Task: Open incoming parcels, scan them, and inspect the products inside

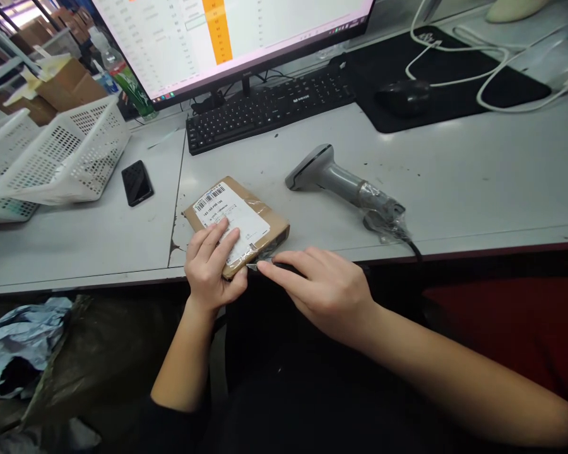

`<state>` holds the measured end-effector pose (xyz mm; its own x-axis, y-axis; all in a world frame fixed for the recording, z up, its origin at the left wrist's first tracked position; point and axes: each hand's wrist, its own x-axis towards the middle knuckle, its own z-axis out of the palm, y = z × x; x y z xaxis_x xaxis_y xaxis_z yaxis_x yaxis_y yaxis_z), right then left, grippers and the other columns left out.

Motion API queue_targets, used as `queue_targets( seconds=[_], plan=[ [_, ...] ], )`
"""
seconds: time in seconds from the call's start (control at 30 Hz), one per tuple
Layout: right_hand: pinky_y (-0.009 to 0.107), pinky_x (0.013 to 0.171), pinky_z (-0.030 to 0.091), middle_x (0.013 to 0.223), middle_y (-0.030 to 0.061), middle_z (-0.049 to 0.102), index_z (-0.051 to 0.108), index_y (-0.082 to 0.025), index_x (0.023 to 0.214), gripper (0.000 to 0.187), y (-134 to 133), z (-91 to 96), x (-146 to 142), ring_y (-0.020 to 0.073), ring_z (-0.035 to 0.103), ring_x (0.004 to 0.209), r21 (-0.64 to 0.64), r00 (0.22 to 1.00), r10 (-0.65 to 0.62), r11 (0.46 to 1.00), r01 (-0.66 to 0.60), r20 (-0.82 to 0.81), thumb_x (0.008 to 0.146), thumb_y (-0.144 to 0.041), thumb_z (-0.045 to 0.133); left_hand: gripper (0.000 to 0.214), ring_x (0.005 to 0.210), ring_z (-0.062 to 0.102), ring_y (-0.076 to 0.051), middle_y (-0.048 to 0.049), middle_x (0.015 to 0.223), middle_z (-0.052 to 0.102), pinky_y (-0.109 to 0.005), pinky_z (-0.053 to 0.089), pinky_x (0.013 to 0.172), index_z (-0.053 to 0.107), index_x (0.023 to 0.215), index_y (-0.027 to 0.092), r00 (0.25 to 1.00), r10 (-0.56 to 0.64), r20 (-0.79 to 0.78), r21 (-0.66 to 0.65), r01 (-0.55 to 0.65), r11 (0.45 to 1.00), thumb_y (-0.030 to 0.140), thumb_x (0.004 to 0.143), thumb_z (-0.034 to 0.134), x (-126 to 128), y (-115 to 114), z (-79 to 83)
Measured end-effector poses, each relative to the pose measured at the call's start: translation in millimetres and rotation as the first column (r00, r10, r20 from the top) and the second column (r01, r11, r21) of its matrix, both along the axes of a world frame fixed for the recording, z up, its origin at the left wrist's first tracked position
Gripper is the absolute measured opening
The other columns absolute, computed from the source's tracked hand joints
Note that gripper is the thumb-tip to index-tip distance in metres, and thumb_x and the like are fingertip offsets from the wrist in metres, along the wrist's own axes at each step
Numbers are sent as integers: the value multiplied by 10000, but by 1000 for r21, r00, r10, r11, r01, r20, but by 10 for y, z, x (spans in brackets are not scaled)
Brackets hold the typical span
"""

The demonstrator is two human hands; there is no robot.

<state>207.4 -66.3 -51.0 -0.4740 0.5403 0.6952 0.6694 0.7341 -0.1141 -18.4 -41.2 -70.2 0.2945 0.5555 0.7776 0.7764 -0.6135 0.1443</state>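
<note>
A flat brown cardboard parcel (pixel 279 221) with a white printed label lies at the table's front edge, its near corner jutting over it. My left hand (pixel 211 271) grips that corner, fingers spread on the label and thumb against the near side. In my right hand (pixel 329 287) is a utility knife (pixel 288 268), its dark handle mostly hidden under the fingers. The short blade points left and meets the parcel's near edge beside my left thumb; whether it has gone in, I cannot tell. Clear tape shows along that side.
A grey barcode scanner (pixel 341 180) lies right of the parcel, its cable over the front edge. Behind are a black keyboard (pixel 269 110), a monitor (pixel 246 38) and a mouse (pixel 404 96). Leftward are a phone (pixel 137 183), white baskets (pixel 88 157) and a bottle (pixel 130 85).
</note>
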Motion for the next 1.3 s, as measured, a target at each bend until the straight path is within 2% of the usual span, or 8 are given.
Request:
queue_targets(
  seconds=[0.27,0.43,0.6,0.77,0.87,1.07,1.3],
  plan=[
    [304,653,428,977,16,778,772,-236,1095,258,44,45,43,154,618,746,-29,995,-93,995,92,-26,935,-114,610,534,1203,590,-321,-124,1346,663,-488,479,1028,652,1325,196,997,-68,27,15,67,998,292,801,625,3,29,0],
    [294,657,426,969,-1,777,768,-264,1109,278,119,-29,96,144,620,737,-37,984,-169,985,167,-64,930,-112,619,472,1217,584,-309,-113,1350,665,-482,475,1045,665,1310,195,999,-35,16,-18,36,999,342,866,597,38,39,-7],
    [297,637,419,940,8,776,774,-270,1091,262,209,-50,191,151,634,742,24,961,-264,964,266,-82,939,-129,615,432,1184,601,-295,-114,1285,683,-475,482,1037,687,1255,203,999,41,7,-38,-41,998,388,879,583,92,19,37],
    [283,647,425,962,0,775,773,-277,1100,269,165,-40,197,134,632,745,19,983,-174,984,175,-61,943,-135,606,490,1114,584,-302,-138,1225,653,-465,467,1014,693,1261,195,989,141,-38,-90,-144,985,368,803,702,176,-3,114],
    [283,645,422,958,8,775,773,-263,1102,265,129,-56,143,126,621,732,14,993,-108,994,109,-54,945,-132,603,469,1115,570,-304,-128,1223,649,-463,464,1007,693,1272,210,993,121,-12,-52,-121,991,311,815,681,202,0,95],
    [286,636,418,935,16,774,776,-238,1083,254,161,-71,84,130,611,720,40,994,-57,997,61,-98,934,-117,611,469,1134,562,-304,-130,1236,645,-467,464,1012,683,1286,206,997,67,40,-19,-67,998,275,823,649,182,10,20],
    [290,641,411,945,0,779,767,-283,1096,293,212,-71,120,130,611,714,16,991,-101,995,103,-90,931,-108,599,471,1127,573,-303,-100,1214,671,-478,490,1007,690,1278,243,996,72,48,-21,-71,997,281,812,638,171,10,12]
  ],
)
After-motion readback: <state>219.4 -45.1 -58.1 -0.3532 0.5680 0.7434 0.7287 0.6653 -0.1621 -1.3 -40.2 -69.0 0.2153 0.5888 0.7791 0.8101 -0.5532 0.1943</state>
